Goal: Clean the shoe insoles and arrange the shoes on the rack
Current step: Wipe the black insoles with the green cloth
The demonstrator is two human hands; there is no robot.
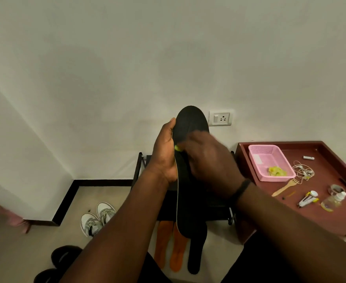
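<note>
My left hand [165, 152] grips the left edge of a long black insole [190, 123] held upright in front of me. My right hand [211, 160] lies across the insole's face, blurred, with a bit of yellow-green cloth [177, 148] showing under its fingers. Two orange insoles [172, 246] and a black insole [196, 250] lie on the floor below. A pair of white and grey sneakers [97, 218] stands on the floor to the left. The black shoe rack [140, 168] stands against the wall, mostly hidden behind my arms.
A dark red table [327, 172] at the right carries a pink basket [270, 162] holding a yellow cloth, earphones, a wooden fork and small bottles. Black shoes [63, 258] sit at the lower left. A wall socket [220, 118] is behind the insole.
</note>
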